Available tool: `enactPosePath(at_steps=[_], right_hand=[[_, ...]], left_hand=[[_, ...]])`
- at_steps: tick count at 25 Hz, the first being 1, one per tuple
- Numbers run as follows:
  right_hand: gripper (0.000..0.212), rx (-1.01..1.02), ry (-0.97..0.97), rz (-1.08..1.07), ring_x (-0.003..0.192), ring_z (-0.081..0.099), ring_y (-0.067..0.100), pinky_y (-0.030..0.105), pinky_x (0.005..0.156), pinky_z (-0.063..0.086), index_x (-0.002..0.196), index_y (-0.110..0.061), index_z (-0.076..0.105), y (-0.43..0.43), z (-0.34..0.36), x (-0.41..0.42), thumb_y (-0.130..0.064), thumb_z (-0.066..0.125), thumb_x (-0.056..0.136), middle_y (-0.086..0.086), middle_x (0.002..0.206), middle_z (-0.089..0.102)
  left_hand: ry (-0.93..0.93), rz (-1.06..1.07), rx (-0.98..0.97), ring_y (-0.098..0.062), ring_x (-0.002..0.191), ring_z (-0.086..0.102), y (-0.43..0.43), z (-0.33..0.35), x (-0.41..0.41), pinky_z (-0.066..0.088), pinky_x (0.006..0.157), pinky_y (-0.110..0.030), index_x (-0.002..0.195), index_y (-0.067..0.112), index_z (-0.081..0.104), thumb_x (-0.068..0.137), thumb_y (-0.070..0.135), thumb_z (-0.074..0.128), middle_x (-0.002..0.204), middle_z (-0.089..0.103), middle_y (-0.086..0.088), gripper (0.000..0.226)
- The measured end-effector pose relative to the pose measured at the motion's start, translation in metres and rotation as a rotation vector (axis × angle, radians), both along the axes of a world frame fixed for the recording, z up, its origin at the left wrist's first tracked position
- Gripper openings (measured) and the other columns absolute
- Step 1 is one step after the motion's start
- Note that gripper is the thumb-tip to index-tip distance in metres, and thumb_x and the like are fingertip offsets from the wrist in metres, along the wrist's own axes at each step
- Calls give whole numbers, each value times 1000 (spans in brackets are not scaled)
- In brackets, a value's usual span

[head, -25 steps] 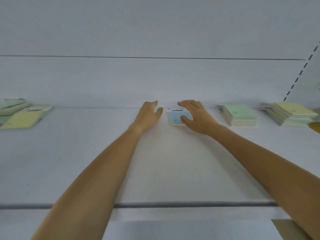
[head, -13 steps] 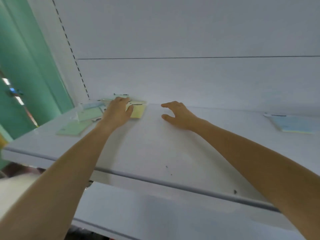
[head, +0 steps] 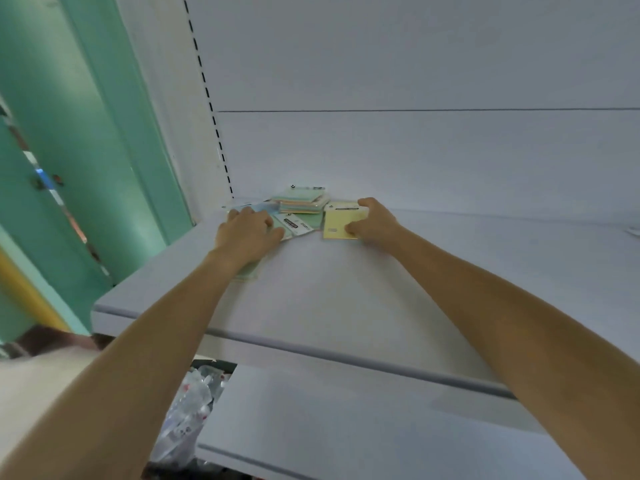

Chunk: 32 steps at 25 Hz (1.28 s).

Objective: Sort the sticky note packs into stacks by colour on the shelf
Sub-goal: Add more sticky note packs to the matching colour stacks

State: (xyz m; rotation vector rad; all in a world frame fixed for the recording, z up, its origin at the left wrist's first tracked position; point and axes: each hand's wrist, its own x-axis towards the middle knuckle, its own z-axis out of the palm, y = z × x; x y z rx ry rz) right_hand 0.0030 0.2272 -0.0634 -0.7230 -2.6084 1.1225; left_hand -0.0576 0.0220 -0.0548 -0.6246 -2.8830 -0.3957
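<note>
Right hand (head: 375,223) grips yellow pack (head: 341,221), thumb on its near edge, fingers over its far edge; the pack lies flat on the shelf (head: 346,292) near the back wall. Left hand (head: 247,233) lies palm-down on loose packs (head: 294,224) in the shelf's left back corner, fingers bent; can't tell if it grips one. A small stack (head: 300,201) sits behind, between both hands. Green pack (head: 247,273) under left wrist.
</note>
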Motion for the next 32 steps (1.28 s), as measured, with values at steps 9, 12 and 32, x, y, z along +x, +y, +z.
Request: enactPosePath(at_steps=[9,12,32], right_hand=[[57,-48,268,-67,116,48,28,25,79,40,137,-17,36,19,1,12,0,46,83,14,137,33],[53,-54,367,-145,103,47,21,27,89,40,135,-16,38,38,-6,26,0,42,85,13,137,34],[46,-118,472,-173,95,45,14,23,82,37,120,-17,53,45,-12,22,5,40,82,3,135,37]], left_hand=[[97,-159,259,-30,109,54,25,6,-1,45,86,-38,107,10,61,88,19,48,112,60,-12,25],[100,-269,205,-31,109,53,50,3,0,43,86,-38,110,10,61,87,11,46,114,58,-14,27],[-298,-186,418,-33,113,53,49,32,-53,44,86,-32,135,9,39,70,7,75,130,50,-17,75]])
